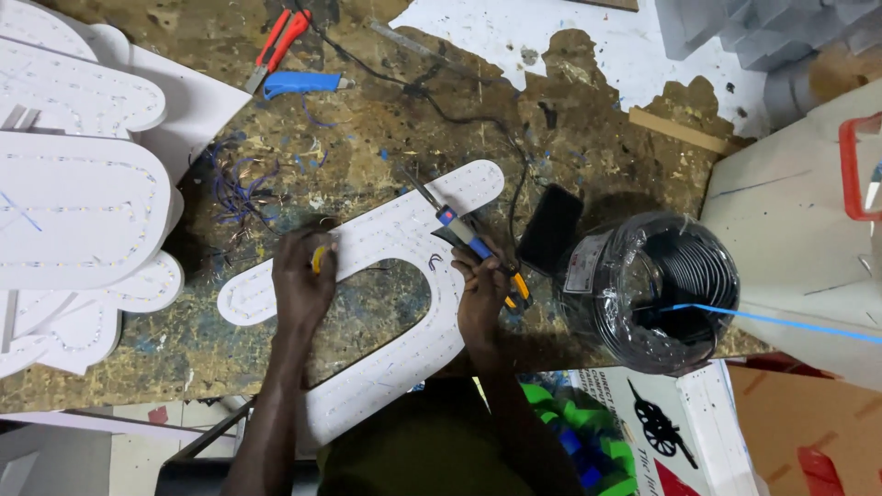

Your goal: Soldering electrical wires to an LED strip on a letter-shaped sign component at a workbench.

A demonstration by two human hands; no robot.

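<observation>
Right hand (480, 292) grips a soldering iron (459, 228) over the white U-shaped sign letter (386, 241); left hand (301, 280) pinches something small and yellow (317, 260); a labelled black wire coil (657, 289) sits right.

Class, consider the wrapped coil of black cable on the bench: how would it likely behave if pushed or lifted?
The coil of black cable looks densely wound, so probably heavy for its size. Its clear wrap may feel slippery. Lying flat near the workbench edge, it seems likelier to slide than roll.
</observation>
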